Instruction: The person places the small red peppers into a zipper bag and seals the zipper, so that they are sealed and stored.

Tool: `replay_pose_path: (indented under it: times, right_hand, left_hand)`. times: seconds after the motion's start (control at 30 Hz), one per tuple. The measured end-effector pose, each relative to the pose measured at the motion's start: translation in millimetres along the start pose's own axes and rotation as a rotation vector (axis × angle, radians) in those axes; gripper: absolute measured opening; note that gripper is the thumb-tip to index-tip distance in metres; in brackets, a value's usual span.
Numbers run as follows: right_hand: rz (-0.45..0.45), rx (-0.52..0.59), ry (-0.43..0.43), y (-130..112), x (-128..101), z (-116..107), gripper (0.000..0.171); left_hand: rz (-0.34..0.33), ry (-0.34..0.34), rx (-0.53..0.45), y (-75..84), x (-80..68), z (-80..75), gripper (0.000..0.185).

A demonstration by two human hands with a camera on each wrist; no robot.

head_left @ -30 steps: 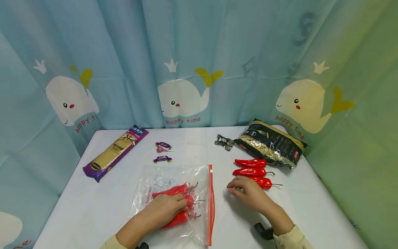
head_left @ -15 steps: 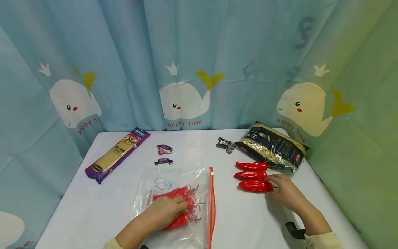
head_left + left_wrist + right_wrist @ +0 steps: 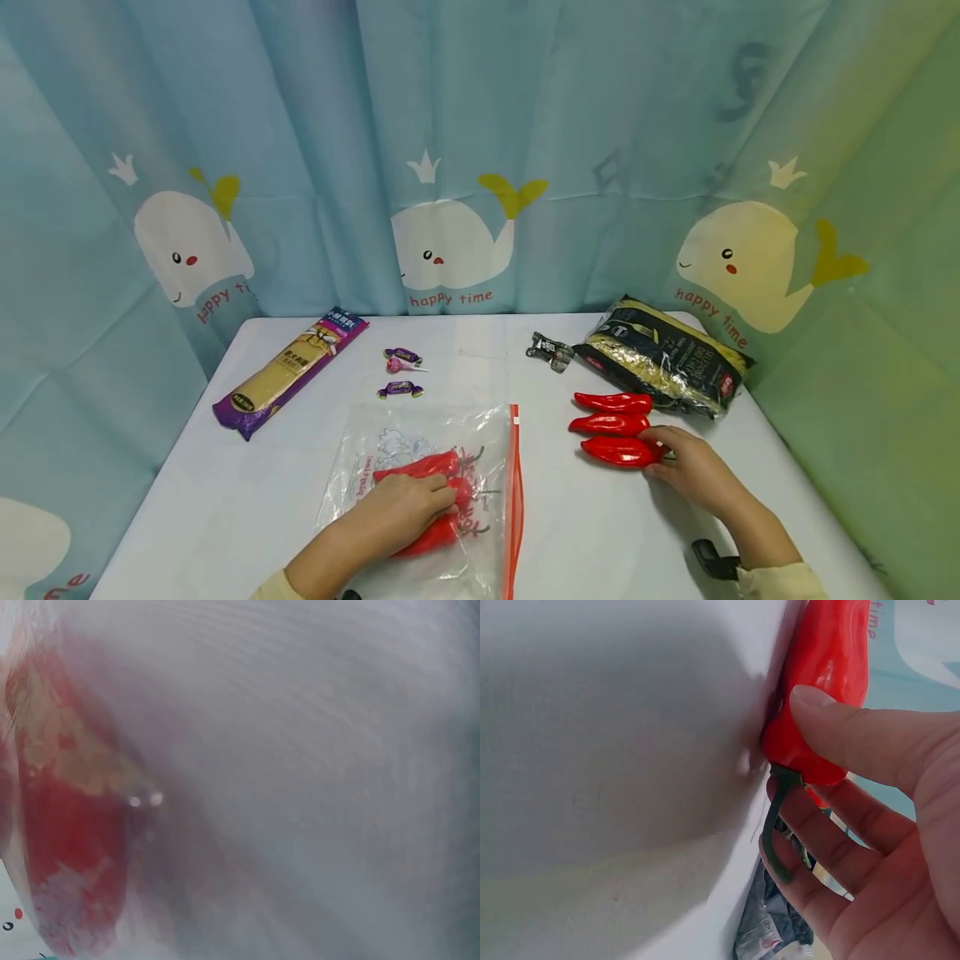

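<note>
Three loose red peppers lie in a row on the white table (image 3: pixel 225 492) in the head view, and the right hand (image 3: pixel 693 468) is at the stem end of the nearest pepper (image 3: pixel 619 451). Its fingers curl around that end, so it grips the pepper and no other one. The two other loose peppers (image 3: pixel 611 413) lie just beyond the fingertips, very near, and a dark noodle packet (image 3: pixel 663 354) lies further behind them. The left hand (image 3: pixel 401 510) rests flat on the clear zip bag (image 3: pixel 427 492), with the fingers straight, pressing on the peppers in the bag (image 3: pixel 420 464). The red zip strip (image 3: pixel 513 500) is on the side of the bag toward the right hand.

From the left wrist view I see only a blur of red pepper under plastic film, so it adds nothing about the fingers.

From the right wrist view, the thumb (image 3: pixel 855 731) lies on top of the pepper near its stem (image 3: pixel 776 825), and the other fingers (image 3: pixel 817 855) are under the stem, so the grip is a pinch at the thick end.

I think it is best to lift this pepper straight up first, so that it does not push its neighbours. The grip should stay on the body of the pepper, because the thin stem can bend. The left hand should keep the bag flat, and the mouth of the bag probably needs opening before the pepper arrives.
</note>
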State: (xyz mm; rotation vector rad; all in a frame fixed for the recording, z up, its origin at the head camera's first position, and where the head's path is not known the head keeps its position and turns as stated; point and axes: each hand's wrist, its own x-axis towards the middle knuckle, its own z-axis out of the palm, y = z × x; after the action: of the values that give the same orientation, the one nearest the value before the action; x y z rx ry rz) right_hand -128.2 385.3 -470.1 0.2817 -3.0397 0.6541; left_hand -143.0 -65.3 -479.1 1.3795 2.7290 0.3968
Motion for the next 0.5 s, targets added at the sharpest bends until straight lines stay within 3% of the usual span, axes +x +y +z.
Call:
replay_pose_path:
  times: [0.23, 0.5]
  right_hand:
    - [-0.01, 0.059, 0.0, -11.9, -3.7, 3.2, 0.044]
    - [-0.064, 0.109, -0.045, -41.6, -0.6, 14.9, 0.043]
  left_hand:
    - [-0.002, -0.018, -0.009, 0.4, 0.1, 0.6, 0.007]
    - [0.018, 0.022, 0.008, -1.0, 0.7, 0.9, 0.008]
